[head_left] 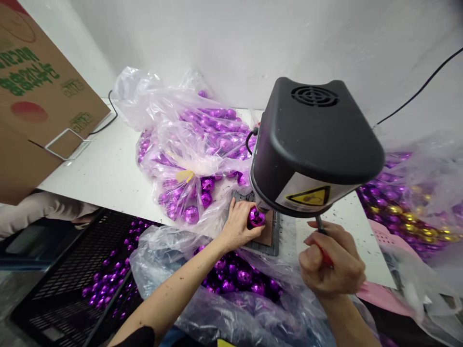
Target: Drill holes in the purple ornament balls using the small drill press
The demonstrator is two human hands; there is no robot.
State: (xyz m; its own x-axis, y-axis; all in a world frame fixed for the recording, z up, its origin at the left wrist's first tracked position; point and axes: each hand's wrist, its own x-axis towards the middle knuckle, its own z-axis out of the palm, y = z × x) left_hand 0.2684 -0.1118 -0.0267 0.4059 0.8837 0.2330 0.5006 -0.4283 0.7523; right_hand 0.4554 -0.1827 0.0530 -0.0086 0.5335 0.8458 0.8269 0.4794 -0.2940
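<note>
My left hand [238, 222] is closed around a purple faceted ball [256, 217], fingers curled over its left side, pinning it on the small brown pad [266, 234] that sits on a grey base plate [272, 245] directly under the nose of the black machine [314, 144]. The ball touches the pad and sits just below the machine's head; the tool tip itself is hidden from me by the housing.

My right hand [331, 262] is fisted tight around a red-handled lever [323, 250], whose dark metal stem runs up to the machine's underside. A yellow warning sticker [309, 196] shows on the machine's front face, a vent grille on top.

The white table [104, 173] carries the machine. Behind my left hand lies a clear plastic bag [188, 149] packed with more purple balls, tied at the neck near a yellow tag. A second open bag of purple balls [235, 279] sags just below the table edge, between my forearms. To the right, another bag [408, 207] holds purple and gold balls, beside something pink that I cannot identify.

Lower left, a black crate [72, 279] has loose purple balls scattered in it. A cardboard box [32, 96] leans in at the upper left. A black cable [415, 91] runs along the white wall at right.
</note>
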